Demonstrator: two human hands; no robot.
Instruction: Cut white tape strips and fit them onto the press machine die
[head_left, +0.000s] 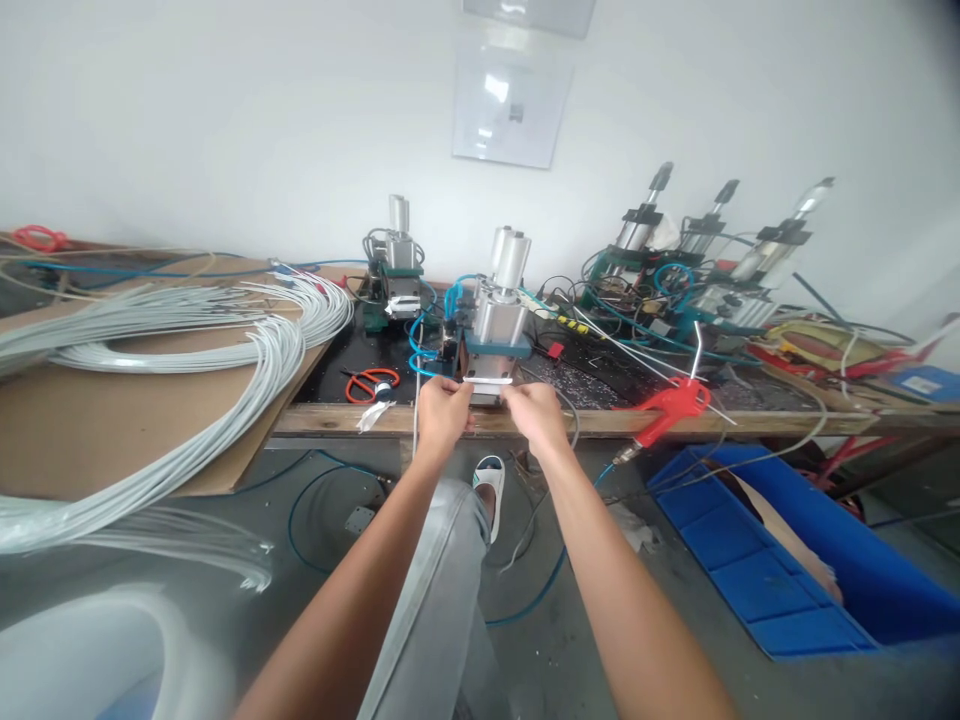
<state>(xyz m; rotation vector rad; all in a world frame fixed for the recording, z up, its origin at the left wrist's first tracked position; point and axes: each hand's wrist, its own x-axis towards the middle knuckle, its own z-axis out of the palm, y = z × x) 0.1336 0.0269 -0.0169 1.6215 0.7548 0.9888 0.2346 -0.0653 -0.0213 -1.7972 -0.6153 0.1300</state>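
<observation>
My left hand (444, 415) and my right hand (536, 413) are raised at the front of a small pneumatic press (498, 325) at the table's front edge. Both hands are closed, thumbs pressed to fingers, one on each side of the press's lower front. A short white strip (487, 380) runs level across the machine between my fingertips. Whether the strip is held or belongs to the press, I cannot tell. Anything inside the fingers is hidden. Left of the press lie orange-handled scissors (370, 384) and a crumpled white scrap (375, 414).
Bundles of pale cable (217, 355) lie on cardboard (112, 430) at the left. A similar press (397, 275) stands behind. A red air blow gun (671, 405) hangs over the table edge at the right. Below it is a blue bin (757, 560); further machines (750, 290) stand behind.
</observation>
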